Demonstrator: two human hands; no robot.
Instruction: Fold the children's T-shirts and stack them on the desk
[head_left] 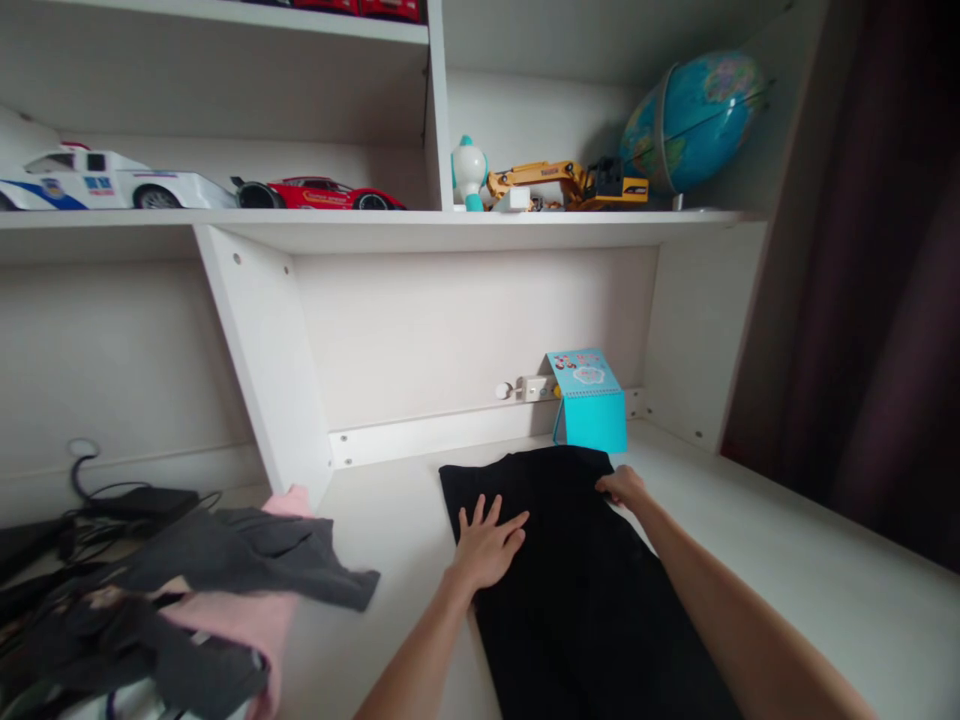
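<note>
A long black garment (570, 580) lies flat on the white desk, its far end reaching the foot of a desk calendar. It may be trousers, but its near end runs out of view. My left hand (486, 545) rests palm down near its left edge, fingers spread. At the upper right edge my right hand (624, 486) is closed, pinching the cloth between thumb and fingers. Off to the left is a loose heap of clothes, with a dark grey garment (247, 550) over a pink one (244, 620).
The turquoise desk calendar (595, 422) stands against the back panel beside a power socket (536, 388). Black cables and an adapter (146, 503) lie at the left. Shelves above hold toy cars (322, 193), a toy excavator (577, 183) and a globe (709, 120). A dark curtain (862, 300) hangs at right.
</note>
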